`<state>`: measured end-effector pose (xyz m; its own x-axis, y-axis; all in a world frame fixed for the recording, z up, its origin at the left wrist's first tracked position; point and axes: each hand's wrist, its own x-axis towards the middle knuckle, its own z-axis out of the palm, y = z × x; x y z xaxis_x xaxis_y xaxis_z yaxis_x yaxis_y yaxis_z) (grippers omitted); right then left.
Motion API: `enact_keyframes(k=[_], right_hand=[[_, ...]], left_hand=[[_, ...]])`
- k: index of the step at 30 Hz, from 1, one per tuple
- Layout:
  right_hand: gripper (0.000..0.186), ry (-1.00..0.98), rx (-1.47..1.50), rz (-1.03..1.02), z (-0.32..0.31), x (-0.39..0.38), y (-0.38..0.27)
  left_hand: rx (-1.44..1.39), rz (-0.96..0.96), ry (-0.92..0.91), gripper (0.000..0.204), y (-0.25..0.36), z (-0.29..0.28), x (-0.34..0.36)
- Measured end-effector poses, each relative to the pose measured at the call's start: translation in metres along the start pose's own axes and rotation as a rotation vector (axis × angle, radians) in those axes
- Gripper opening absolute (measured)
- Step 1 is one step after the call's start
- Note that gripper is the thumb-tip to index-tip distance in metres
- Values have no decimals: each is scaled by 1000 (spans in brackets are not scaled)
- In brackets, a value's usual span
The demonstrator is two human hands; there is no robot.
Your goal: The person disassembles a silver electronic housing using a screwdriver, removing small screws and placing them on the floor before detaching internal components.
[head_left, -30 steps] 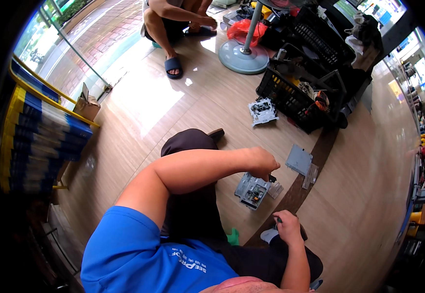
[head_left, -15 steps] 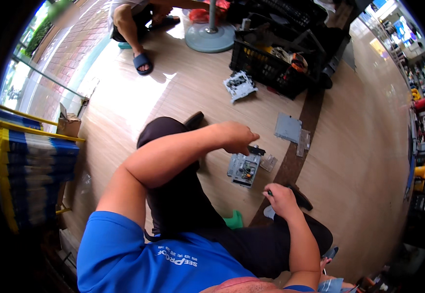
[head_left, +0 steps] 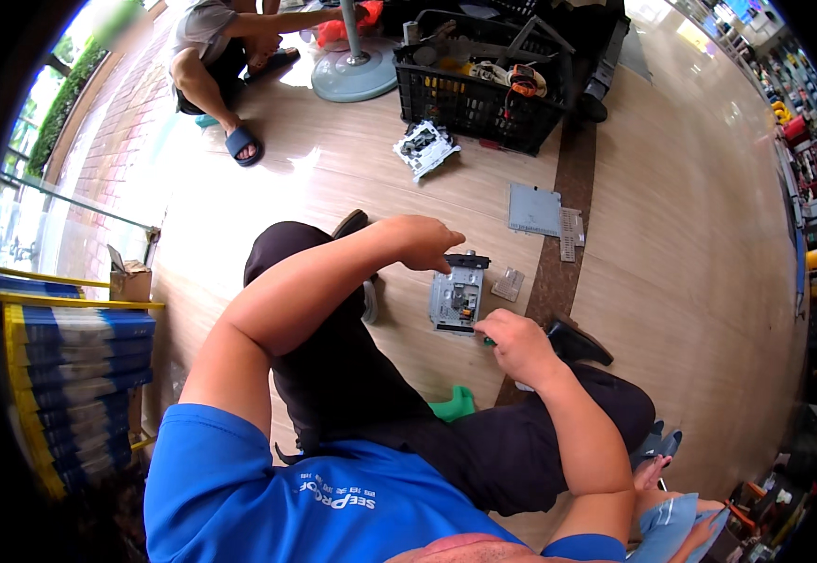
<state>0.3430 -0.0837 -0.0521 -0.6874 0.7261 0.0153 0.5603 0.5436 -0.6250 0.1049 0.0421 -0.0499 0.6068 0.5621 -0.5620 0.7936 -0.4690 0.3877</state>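
An opened grey metal electronic unit (head_left: 448, 302), with exposed inner parts, stands on the floor before me. Along its far edge runs a black front panel (head_left: 469, 262). My left hand (head_left: 424, 244) is at the panel's left end, index finger stretched out and thumb apart; whether it touches is unclear. At the unit's near right corner, my right hand (head_left: 519, 343) is closed around a small dark-green tool (head_left: 490, 342), mostly hidden by the fingers. Just right of the unit lies a small perforated metal plate (head_left: 508, 283).
Farther off lie a flat grey cover (head_left: 534, 208), a perforated strip (head_left: 571, 235) and a white mechanism frame (head_left: 425, 150). Behind them stands a black crate (head_left: 479, 108) of parts, beside a round stand base (head_left: 357, 83). Another person's slippered foot (head_left: 243, 145) is at upper left. A green object (head_left: 453, 404) lies near my legs.
My right hand has moved up and left to the unit's near corner with the small green tool. The view has shifted; my left hand stays by the black panel.
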Motion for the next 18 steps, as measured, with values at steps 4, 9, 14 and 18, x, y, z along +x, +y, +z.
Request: enact_keyframes(k=[4,9,14,18], right_hand=[[30,42,10,15,-6,-13,6],[26,286,-107,12,-46,-21,8],[19,909,-137,307,-113,-72,8],[18,1029,-102,281,-132,-89,5]], left_hand=[[12,-1,-10,66,11,-4,12],[22,45,96,59,11,2,14],[-5,182,245,50,20,17,42],[34,199,271,44,51,31,111]])
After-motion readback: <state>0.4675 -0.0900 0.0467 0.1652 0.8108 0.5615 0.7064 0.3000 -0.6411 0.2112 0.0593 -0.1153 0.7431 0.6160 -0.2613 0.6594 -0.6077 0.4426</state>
